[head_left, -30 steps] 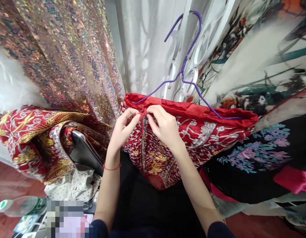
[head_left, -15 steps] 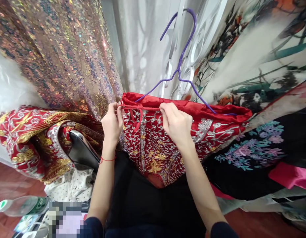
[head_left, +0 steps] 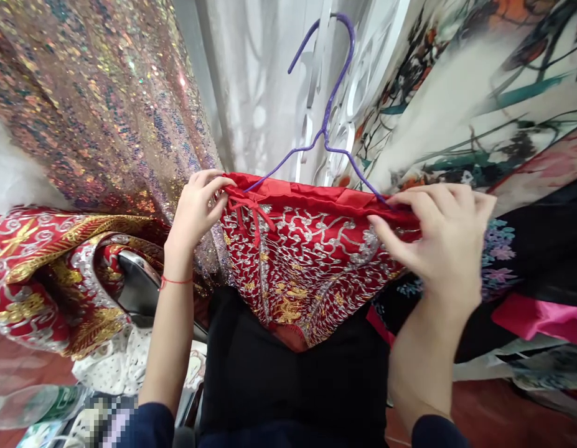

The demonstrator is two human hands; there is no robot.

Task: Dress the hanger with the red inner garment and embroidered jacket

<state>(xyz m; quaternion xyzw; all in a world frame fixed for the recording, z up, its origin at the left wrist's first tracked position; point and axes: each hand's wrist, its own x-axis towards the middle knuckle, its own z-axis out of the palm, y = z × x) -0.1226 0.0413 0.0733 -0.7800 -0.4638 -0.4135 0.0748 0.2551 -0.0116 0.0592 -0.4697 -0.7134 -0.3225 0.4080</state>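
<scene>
A red embroidered garment [head_left: 311, 249] with silver and gold stitching hangs in front of me. Its plain red waistband [head_left: 311, 193] runs across the top. Inside the waistband is a purple wire hanger [head_left: 330, 112], hook upward. My left hand [head_left: 197, 208] is closed on the waistband's left end. Beside its fingertips a thin red cord [head_left: 253, 211] is tied in a bow, its loose ends hanging. At the right end, my right hand [head_left: 440, 233] has thumb and fingers apart, the thumb before the fabric and the fingers along its top edge. That hand hides the garment's right corner.
At left, another red and gold embroidered garment [head_left: 31, 267] lies bunched around a dark, metal-rimmed object [head_left: 139, 283]. A plastic bottle [head_left: 36, 404] lies below it. Sequined fabric [head_left: 106, 112] hangs behind. On the right are patterned cloth [head_left: 456, 124] and black floral fabric [head_left: 503, 249].
Both hands have let go of the cord's ends, and the bow now hangs tied. My left hand has shifted onto the waistband's left end; my right hand has moved to its right end.
</scene>
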